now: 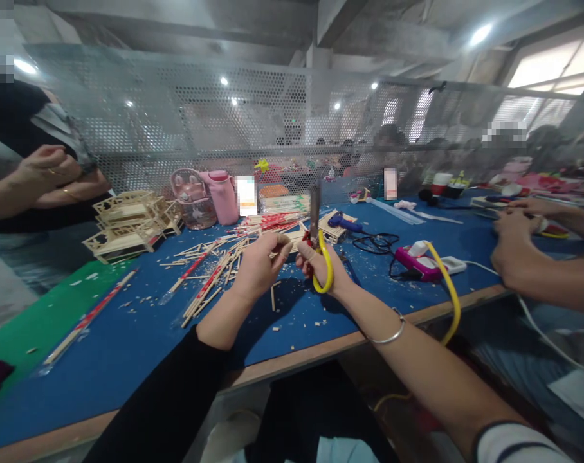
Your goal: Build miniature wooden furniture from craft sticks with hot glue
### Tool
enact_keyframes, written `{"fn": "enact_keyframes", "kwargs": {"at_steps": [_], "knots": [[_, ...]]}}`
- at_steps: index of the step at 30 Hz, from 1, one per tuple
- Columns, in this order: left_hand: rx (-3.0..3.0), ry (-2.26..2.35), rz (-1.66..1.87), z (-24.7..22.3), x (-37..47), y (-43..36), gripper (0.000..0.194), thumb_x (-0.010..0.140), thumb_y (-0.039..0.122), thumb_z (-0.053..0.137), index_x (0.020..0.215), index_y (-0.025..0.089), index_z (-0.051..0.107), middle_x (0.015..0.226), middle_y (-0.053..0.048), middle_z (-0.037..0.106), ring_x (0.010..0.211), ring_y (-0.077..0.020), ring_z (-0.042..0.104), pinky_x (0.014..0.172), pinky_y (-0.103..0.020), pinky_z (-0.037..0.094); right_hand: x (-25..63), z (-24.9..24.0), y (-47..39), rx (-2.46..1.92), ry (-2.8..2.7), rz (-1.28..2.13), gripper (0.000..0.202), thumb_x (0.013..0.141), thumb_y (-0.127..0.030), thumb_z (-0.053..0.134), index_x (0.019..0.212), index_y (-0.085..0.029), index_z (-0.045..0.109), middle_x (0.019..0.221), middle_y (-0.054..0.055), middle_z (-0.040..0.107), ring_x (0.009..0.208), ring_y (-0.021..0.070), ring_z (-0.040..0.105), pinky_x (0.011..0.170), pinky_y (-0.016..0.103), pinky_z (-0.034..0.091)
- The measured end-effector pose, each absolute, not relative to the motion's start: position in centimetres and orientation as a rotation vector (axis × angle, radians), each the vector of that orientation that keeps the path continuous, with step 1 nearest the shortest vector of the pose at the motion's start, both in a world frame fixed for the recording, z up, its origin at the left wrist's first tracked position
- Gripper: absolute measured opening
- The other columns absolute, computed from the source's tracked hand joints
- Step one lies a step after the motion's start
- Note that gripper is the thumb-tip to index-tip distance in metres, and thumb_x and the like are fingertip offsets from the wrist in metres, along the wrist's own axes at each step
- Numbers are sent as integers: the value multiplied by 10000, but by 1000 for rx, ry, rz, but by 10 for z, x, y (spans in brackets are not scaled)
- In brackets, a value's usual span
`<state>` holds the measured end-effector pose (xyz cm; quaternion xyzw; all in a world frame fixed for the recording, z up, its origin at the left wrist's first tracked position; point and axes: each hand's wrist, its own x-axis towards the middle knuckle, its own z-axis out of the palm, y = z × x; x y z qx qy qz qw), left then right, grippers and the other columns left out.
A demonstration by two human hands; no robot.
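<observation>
Over the blue table mat (253, 347), my right hand (328, 263) is closed round yellow-handled scissors (323, 270), whose blades point up. Just to its left my left hand (263, 260) is closed, thumb and fingertips pinched together; what lies between them is too small to make out. Thin wooden sticks (209, 286) are scattered left of my left hand, some in red-marked wrapping. A blue glue gun (345, 222) rests behind my right hand.
Wooden stick models (128, 225), a pink bottle (223, 198) and a jar stand at the back left. A purple power strip (420, 263) with cables lies right. A person's hands (518, 225) are at far right; another person stands left.
</observation>
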<state>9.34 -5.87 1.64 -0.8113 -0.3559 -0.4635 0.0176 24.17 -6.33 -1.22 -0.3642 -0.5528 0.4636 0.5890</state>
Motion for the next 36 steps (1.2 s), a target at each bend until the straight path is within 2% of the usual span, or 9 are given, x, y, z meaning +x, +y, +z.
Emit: {"fn": "enact_keyframes", "kwargs": {"at_steps": [4,8,13,16,19,24,30,33,36], "knots": [[-2625,-1081,-1326,10,95,-56,162,853,308,512,820,190,619,780,-27,629,713,-129,550,680,-235,407,244,-11,-56,-779,-1141,1150,387,598,-430,724,699,-201,429,530,-66,499,424,91,479,397,214,377],[-2671,-1054,-1323,7,95,-54,154,852,294,517,821,187,623,778,-27,629,704,-123,555,664,-227,409,244,-13,-54,-744,-1108,1121,357,568,-334,733,706,-201,432,539,-82,472,422,76,454,405,215,378],[-2751,-1068,-1325,6,97,-56,130,834,274,536,879,187,622,820,-38,636,728,-134,566,675,-245,429,247,-13,-52,-766,-1130,1084,345,560,-317,721,727,-192,446,600,-67,510,444,67,440,424,222,380],[-2783,-1143,-1342,8,99,-59,187,812,327,565,923,186,615,866,-53,640,753,-154,570,670,-262,437,248,-11,-51,-801,-1143,1021,356,550,-317,725,736,-191,450,606,-61,519,461,76,451,440,229,386],[-2775,-1281,-1392,9,101,-62,243,829,403,526,870,181,617,798,-39,635,698,-148,548,629,-259,415,248,-8,-54,-842,-1156,930,353,543,-296,728,748,-189,461,647,-41,544,521,94,493,512,248,433],[-2870,-1584,-1670,8,104,-60,367,809,490,511,682,155,590,617,-10,559,574,-116,478,542,-238,385,248,-2,-63,-855,-1279,743,258,583,-278,695,715,-186,494,692,-6,572,651,135,559,701,305,478],[-3173,-2148,-2228,9,108,-62,322,691,433,681,723,124,599,696,-40,608,576,-94,541,522,-215,418,250,-3,-65,-844,-1374,662,154,655,-269,644,712,-187,527,697,5,587,655,146,567,710,309,477],[-3135,-2198,-2355,10,109,-64,294,658,380,722,748,130,597,710,-26,601,569,-76,533,534,-213,432,251,-5,-63,-819,-1404,636,145,679,-276,639,722,-185,535,697,3,583,653,144,564,701,303,471],[-3027,-1991,-2518,11,109,-63,281,667,373,711,739,138,574,688,1,561,564,-62,510,536,-198,435,250,-7,-61,-831,-1389,621,185,684,-310,651,769,-182,547,742,3,574,672,133,540,707,291,463]]}}
